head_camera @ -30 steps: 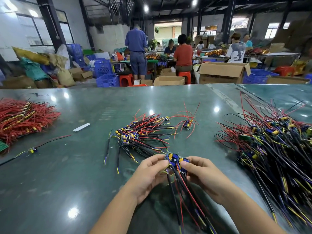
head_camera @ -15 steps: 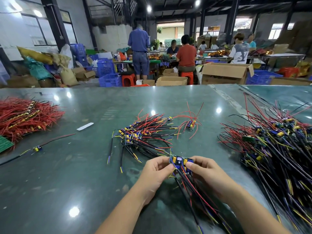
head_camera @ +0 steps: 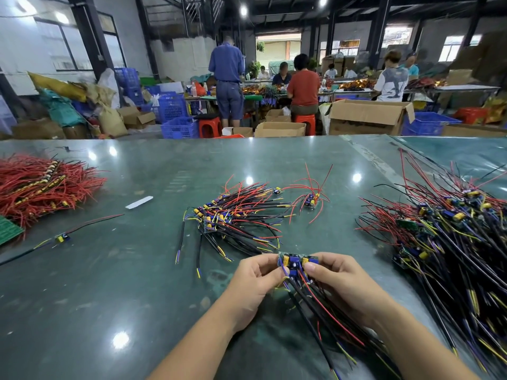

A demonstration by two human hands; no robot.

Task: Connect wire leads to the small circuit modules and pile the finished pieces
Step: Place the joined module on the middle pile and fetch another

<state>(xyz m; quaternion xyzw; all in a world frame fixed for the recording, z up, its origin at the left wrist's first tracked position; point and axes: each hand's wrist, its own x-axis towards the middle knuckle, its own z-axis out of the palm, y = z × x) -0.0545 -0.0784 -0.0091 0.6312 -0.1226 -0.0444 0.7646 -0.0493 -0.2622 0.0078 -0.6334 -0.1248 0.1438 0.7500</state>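
Note:
Both hands hold a small cluster of circuit modules (head_camera: 297,263) with yellow and blue parts, just above the green table (head_camera: 137,283). My left hand (head_camera: 256,278) pinches the cluster's left side and my right hand (head_camera: 333,278) pinches its right side. Black, red and yellow-tipped wire leads (head_camera: 323,319) trail from the modules toward me between my forearms. A pile of wired modules (head_camera: 233,218) lies just beyond my hands.
A large heap of wired modules (head_camera: 450,242) fills the table's right side. Red wires (head_camera: 41,185) are heaped at the far left, beside a green board (head_camera: 8,229). One lone wired module (head_camera: 61,238), a white strip (head_camera: 139,202) and a module with red leads (head_camera: 311,201) lie apart.
My hands and the module cluster have stayed in nearly the same place; the fingers have shifted slightly on the modules.

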